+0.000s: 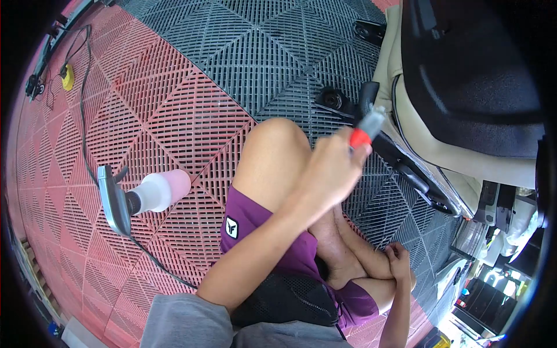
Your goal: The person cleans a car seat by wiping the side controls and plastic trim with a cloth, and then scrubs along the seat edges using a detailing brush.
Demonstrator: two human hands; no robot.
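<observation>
My left hand [332,165] is raised above my crossed legs, its fingers wrapped round a brush-like tool [362,132]. The tool has a red collar and a pale grey end; motion blurs it, and the fingers cover its handle. That end points at the side of a beige and black vehicle seat [464,153], in front of a black lever [366,97]; whether it touches cannot be told. On my lower leg rests my right hand [398,261], fingers curled in, with nothing visible in it. Dark rails and a black side trim panel [415,180] run along the seat.
A spray bottle [155,192] with a grey trigger head and pinkish liquid lies left of my knee. A dark cord [85,116] runs over the red and grey grated floor [197,104], near a yellow object [68,77]. Cluttered items stand at the lower right.
</observation>
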